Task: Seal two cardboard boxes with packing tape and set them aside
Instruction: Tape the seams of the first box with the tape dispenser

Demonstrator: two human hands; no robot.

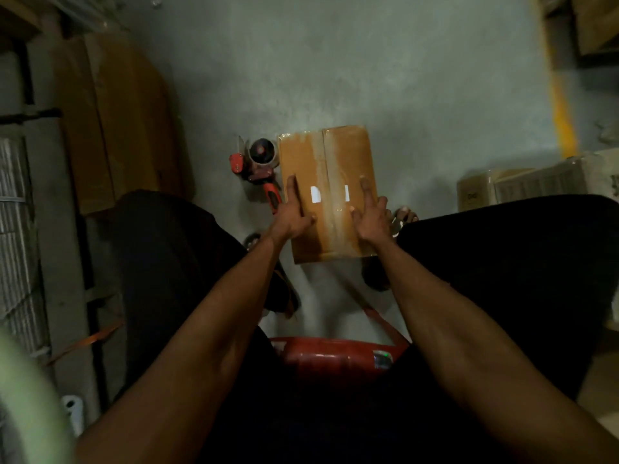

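Note:
A brown cardboard box (330, 162) lies on the grey floor between my knees, a strip of clear tape running along its centre seam. My left hand (294, 212) rests flat on the left half of its top, fingers straight. My right hand (370, 216) presses flat on the right half, beside the tape. A red and black tape dispenser (261, 165) lies on the floor, touching the box's left side. Neither hand holds it.
Flat cardboard sheets (120, 122) lean at the left. Another box (536, 185), wrapped in plastic, stands at the right. A red stool (338, 358) sits under me. A yellow line (562, 105) marks the floor at far right.

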